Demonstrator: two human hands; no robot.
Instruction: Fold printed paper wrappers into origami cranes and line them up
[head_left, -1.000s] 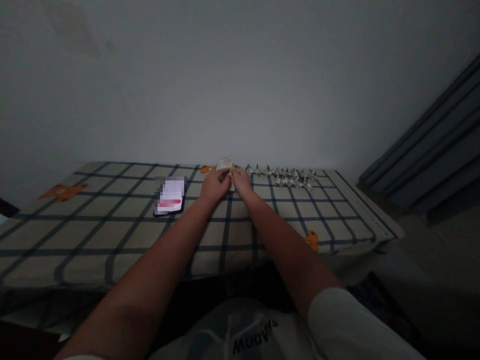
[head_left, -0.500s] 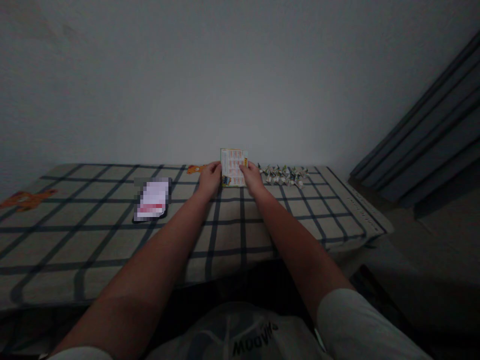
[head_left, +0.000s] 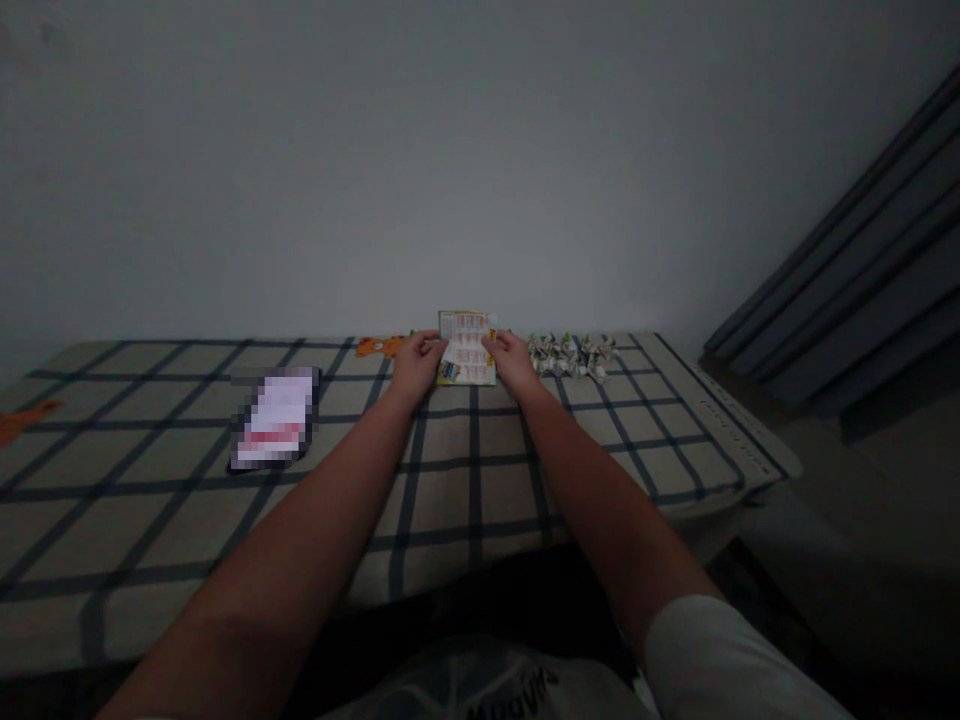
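Observation:
A printed sheet or flat packet (head_left: 469, 350), white with a grid of small reddish pictures and green and yellow edges, stands raised over the table between my hands. My left hand (head_left: 418, 365) is closed on its left edge, thumb over the front. From the other side my right hand (head_left: 511, 362) pinches the right edge, with its thumb on the printed face. Just right of that hand lies a cluster of several small crumpled, twisted whitish pieces (head_left: 574, 355) with bits of green; what they are is too dim to tell.
A checked tablecloth (head_left: 360, 510) with orange bear prints covers the table. On the left lies a phone (head_left: 276, 420) with a pixelated lit screen. The pale wall (head_left: 480, 180) rises behind the table's far edge, and a grey curtain (head_left: 862, 230) hangs at right.
My left thumb now lies over the sheet's left edge, where before it was beside it. The camera view has shifted slightly, moving the phone lower and further left in the picture.

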